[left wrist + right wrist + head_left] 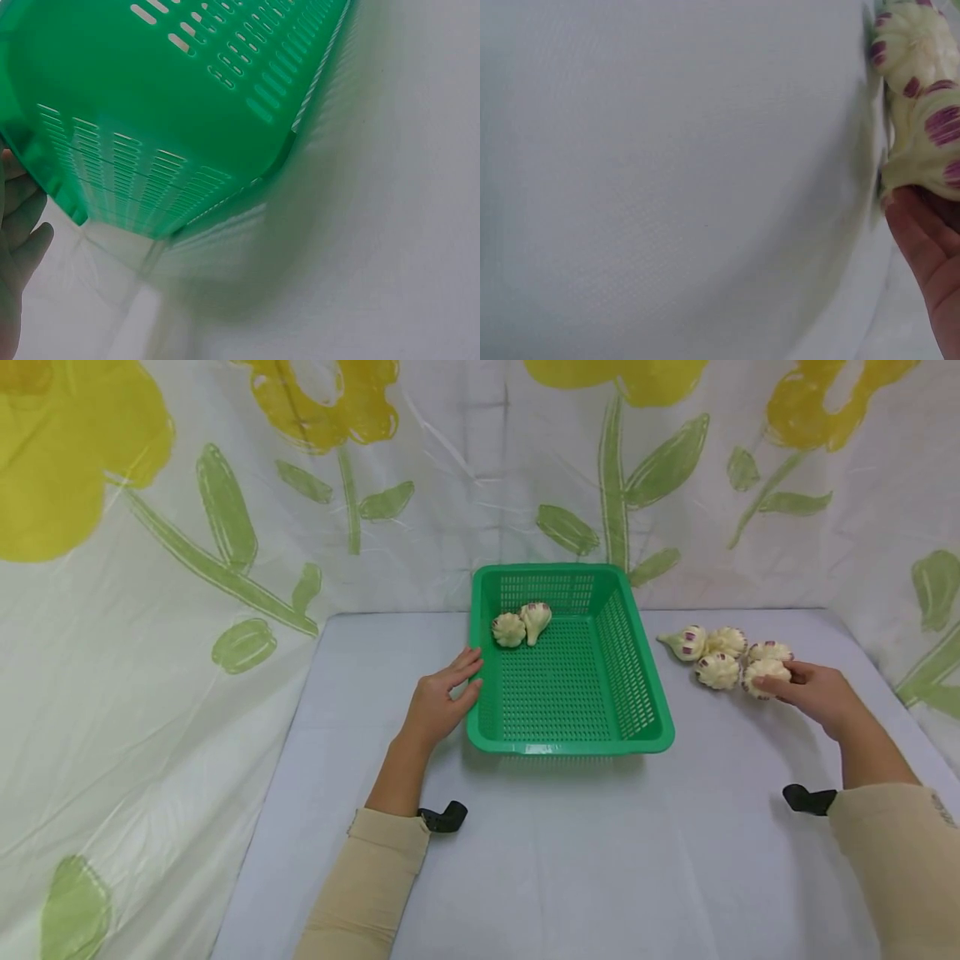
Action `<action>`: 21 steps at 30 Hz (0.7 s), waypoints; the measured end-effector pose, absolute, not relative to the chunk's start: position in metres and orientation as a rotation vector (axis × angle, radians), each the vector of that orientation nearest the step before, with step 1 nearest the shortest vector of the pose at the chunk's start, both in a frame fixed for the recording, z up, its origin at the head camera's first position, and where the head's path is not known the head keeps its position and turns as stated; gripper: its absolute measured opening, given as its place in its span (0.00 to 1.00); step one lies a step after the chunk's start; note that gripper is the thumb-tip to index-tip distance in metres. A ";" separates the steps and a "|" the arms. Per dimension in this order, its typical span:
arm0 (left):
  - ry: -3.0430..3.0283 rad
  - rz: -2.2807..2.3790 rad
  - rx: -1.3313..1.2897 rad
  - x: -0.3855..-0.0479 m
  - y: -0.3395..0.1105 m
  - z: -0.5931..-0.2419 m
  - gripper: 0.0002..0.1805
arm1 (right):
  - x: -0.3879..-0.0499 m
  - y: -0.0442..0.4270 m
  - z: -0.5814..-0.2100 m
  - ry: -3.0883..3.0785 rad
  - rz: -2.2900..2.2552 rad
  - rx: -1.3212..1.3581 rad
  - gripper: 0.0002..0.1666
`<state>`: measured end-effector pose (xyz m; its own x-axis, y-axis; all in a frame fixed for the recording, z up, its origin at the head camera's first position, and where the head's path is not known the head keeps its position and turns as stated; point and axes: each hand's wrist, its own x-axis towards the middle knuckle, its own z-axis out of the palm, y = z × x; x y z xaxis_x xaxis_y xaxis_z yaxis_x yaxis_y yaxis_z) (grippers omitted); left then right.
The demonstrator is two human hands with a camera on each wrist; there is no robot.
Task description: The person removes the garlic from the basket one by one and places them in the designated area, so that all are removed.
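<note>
A green plastic basket [570, 748] stands on the table with two garlic bulbs [509, 630] in its far left corner. My left hand [442, 700] rests against the basket's left rim, fingers extended; the left wrist view catches its fingers [26, 251] beside the basket wall [150, 82]. On the right, my right hand [821, 697] holds a cream garlic bulb [767, 678] with purple marks between thumb and fingers. Several more bulbs [717, 671] lie close to it. In the right wrist view, the held bulb [934, 150] sits above the fingers [919, 232], partly cut off by the frame.
The table [570, 860] has a white cover. A white cloth [465, 485] printed with yellow flowers hangs behind and along both sides. Black wrist-worn devices [444, 817] stick out at both cuffs.
</note>
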<state>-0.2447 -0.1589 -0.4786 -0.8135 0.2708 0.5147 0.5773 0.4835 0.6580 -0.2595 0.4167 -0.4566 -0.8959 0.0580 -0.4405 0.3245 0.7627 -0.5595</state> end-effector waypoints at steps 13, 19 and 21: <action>-2.390 -1.239 -0.725 -0.244 -0.159 -0.478 0.20 | -0.257 0.412 -0.470 2.595 -0.890 0.333 0.70; -2.393 -1.237 -0.721 -0.244 -0.159 -0.478 0.20 | -0.257 0.407 -0.472 2.658 -0.868 0.307 0.69; -2.395 -1.235 -0.719 -0.244 -0.159 -0.478 0.20 | -0.256 0.406 -0.473 2.668 -0.864 0.311 0.68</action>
